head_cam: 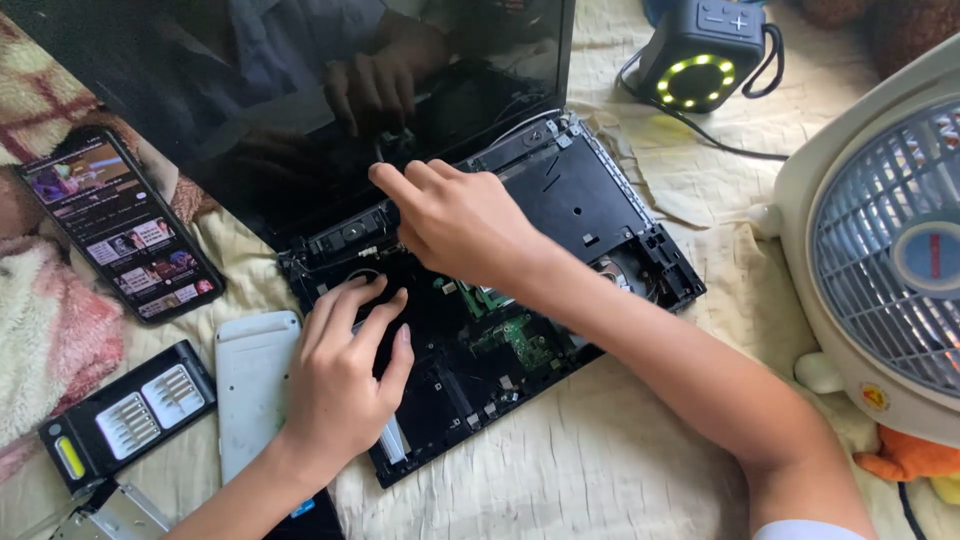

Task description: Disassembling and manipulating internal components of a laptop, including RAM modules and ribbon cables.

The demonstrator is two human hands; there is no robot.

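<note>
Laptop: an opened black laptop (560,250) lies on a cream bed sheet (600,450), its keyboard cover off and its dark screen (300,90) tilted back.
Inside the laptop: a green circuit board (520,340), a speaker bar (350,232) near the hinge, and a bare black tray on the right side.
Left hand: the left hand (345,375) rests flat on the laptop's front left corner, fingers spread and loose, gripping nothing.
Right hand: the right hand (460,215) reaches across to the hinge area, fingers bent and pinched near the speaker bar; whether it holds something small I cannot tell.
Bit case: a black case (130,415) lies open at lower left, with two rows of metal screwdriver bits in clear holders and a yellow patch at one end.
White slab: a flat white piece (250,380) lies partly under the left wrist.
Around: a phone (120,225) with a lit screen on the left, a small black speaker (700,55) with a glowing ring at the top, a white fan (880,260) on the right.
</note>
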